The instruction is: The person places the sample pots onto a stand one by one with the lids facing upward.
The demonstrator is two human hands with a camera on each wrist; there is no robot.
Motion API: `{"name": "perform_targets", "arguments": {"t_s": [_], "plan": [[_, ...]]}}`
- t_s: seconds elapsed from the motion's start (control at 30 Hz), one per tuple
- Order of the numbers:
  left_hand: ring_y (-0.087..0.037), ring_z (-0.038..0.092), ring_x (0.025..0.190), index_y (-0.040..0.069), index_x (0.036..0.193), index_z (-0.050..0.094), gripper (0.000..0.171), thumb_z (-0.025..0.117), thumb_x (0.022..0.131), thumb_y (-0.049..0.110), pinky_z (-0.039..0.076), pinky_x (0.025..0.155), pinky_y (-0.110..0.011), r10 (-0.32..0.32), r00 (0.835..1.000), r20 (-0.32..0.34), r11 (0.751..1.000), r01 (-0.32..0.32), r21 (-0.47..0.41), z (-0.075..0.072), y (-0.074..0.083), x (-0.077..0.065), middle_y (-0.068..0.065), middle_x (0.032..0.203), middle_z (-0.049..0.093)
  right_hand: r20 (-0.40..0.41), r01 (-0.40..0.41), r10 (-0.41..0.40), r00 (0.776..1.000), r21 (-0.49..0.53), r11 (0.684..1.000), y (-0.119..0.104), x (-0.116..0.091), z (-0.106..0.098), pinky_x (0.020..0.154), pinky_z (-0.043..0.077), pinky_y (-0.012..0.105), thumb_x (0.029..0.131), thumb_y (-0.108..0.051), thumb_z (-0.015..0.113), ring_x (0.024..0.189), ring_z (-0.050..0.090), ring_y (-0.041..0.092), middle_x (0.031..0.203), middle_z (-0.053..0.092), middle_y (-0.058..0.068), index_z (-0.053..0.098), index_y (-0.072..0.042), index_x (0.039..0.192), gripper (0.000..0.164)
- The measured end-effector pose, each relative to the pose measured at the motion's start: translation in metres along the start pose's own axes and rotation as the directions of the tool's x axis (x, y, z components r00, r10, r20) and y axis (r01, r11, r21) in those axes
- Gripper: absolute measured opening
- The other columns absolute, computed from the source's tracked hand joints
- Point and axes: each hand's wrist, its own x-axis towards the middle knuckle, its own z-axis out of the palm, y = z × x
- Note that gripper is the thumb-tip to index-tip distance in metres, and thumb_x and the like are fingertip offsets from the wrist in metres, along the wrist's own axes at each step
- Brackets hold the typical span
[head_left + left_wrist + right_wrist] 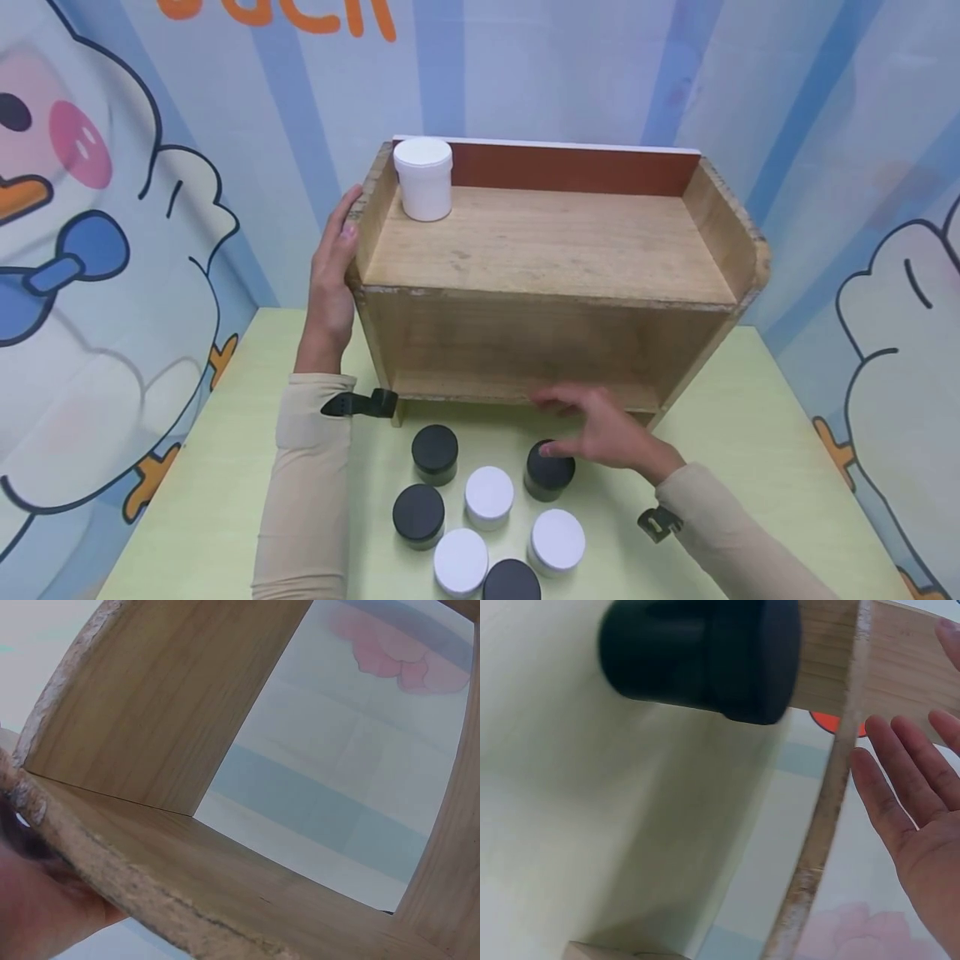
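Observation:
A two-tier wooden shelf (547, 250) stands on the table, and a white lidded jar (424, 179) sits at the left end of its upper tier. My left hand (332, 279) rests against the outside of the shelf's left side panel; in the left wrist view part of it shows beside the panel edge. My right hand (600, 429), fingers spread and holding nothing, is over a black lidded jar (550, 473) in front of the shelf. That black jar (697, 656) appears large in the right wrist view, apart from the open palm (930, 862).
In front of the shelf stand several more jars, among them a black one (435, 450), another black one (418, 512), and a white one (489, 493). They share the pale green table (202, 500). Behind hangs a blue striped backdrop (540, 67) with cartoon ducks.

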Motion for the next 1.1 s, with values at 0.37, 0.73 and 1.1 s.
{"name": "perform_targets", "arguments": {"t_s": [0.37,0.73,1.1], "plan": [[-0.027,0.019,0.155,0.044,0.152,0.037,0.053,0.034,0.1,0.049,0.013,0.121,-0.067,-0.008,1.0,-0.006,1.0,0.008,0.002,0.001,0.0,0.0,0.008,0.166,0.023,0.024,-0.037,0.037,0.999,-0.007,0.999,0.014,-0.008,0.013,0.092,0.058,0.04,0.075,-0.024,0.089,0.109,0.069,0.03,0.121,0.071,0.012,0.064,-0.003,0.13,0.063],[-0.027,0.019,0.155,0.043,0.153,0.037,0.053,0.034,0.1,0.049,0.013,0.121,-0.067,0.004,1.0,-0.004,1.0,-0.004,0.008,0.0,0.001,0.0,0.008,0.166,0.023,0.046,-0.067,0.069,0.997,-0.055,0.996,0.022,-0.013,0.021,0.09,0.059,0.039,0.074,-0.025,0.089,0.111,0.068,0.031,0.122,0.071,0.016,0.064,-0.002,0.128,0.064],[-0.027,0.018,0.154,0.043,0.152,0.037,0.053,0.034,0.1,0.049,0.013,0.121,-0.068,-0.002,1.0,-0.006,1.0,0.002,0.008,0.001,0.001,0.0,0.009,0.166,0.022,0.06,-0.061,0.066,0.996,-0.075,0.995,0.03,-0.018,0.03,0.088,0.059,0.04,0.073,-0.027,0.09,0.109,0.07,0.03,0.122,0.071,0.014,0.065,-0.003,0.127,0.064]]}}
